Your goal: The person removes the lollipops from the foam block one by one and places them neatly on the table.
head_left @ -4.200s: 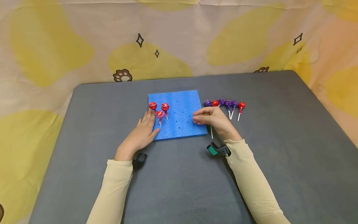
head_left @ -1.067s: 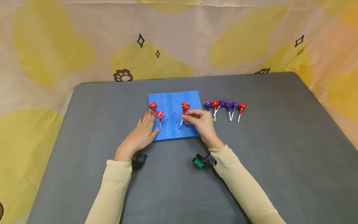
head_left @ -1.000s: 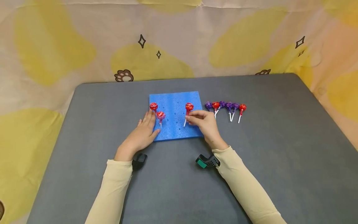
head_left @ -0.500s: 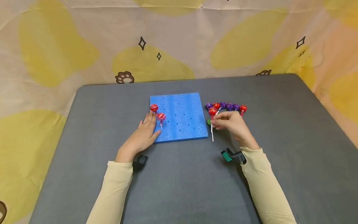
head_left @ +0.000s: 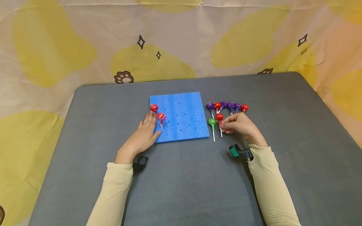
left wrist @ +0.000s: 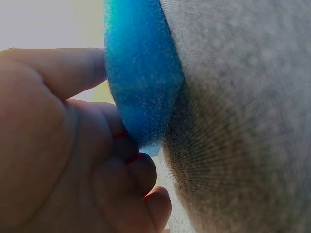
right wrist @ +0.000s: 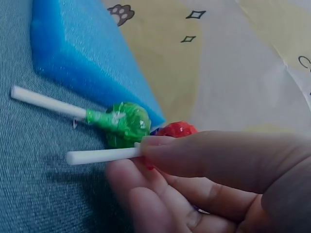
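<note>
My right hand (head_left: 241,127) pinches a red lollipop (head_left: 219,117) by its stick, low over the table to the right of the blue foam board (head_left: 183,131). In the right wrist view, thumb and fingers close on the white stick near the head. Just left of it lies a green lollipop (head_left: 212,122), stick toward me. My left hand (head_left: 142,135) rests along the board's left edge, fingers straight, thumb on the near corner. Two red lollipops stand upright in the board by those fingers, one farther back (head_left: 154,108) and one nearer (head_left: 161,116).
Behind my right hand lies a row of purple lollipops (head_left: 230,106) and red lollipops (head_left: 244,107) on the grey table (head_left: 175,188). Small holes dot the board. A patterned cloth (head_left: 181,40) hangs behind the table's far edge.
A red lollipop that stood in the board is out of it; my right hand has carried it rightward off the board to beside the green lollipop. The left hand has stayed put.
</note>
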A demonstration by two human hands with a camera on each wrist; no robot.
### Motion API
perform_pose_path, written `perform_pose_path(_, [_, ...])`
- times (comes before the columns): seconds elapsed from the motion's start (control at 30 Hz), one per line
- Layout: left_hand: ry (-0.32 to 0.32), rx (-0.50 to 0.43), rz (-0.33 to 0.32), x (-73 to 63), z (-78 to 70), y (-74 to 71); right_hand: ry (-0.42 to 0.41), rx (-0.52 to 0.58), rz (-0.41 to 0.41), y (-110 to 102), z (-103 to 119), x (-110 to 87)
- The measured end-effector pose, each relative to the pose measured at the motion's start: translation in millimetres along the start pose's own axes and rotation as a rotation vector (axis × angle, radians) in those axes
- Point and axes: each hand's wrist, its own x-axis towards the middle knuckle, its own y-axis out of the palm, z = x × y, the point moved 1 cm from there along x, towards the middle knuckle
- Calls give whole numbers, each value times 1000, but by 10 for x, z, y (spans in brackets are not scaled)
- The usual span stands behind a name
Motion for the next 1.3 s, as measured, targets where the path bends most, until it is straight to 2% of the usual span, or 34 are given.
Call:
perform_pose_path(0.53, [5, 0, 2, 13, 16, -2, 63, -3, 86, -72, -61, 7])
perform_pose_path(0.97, [14, 1, 7, 19, 28, -2, 100, -56, 97, -102, -100, 29])
perform_pose_path(1.3, [9, 0, 9, 15, 28, -1, 85, -53, 191, -101, -108, 34])
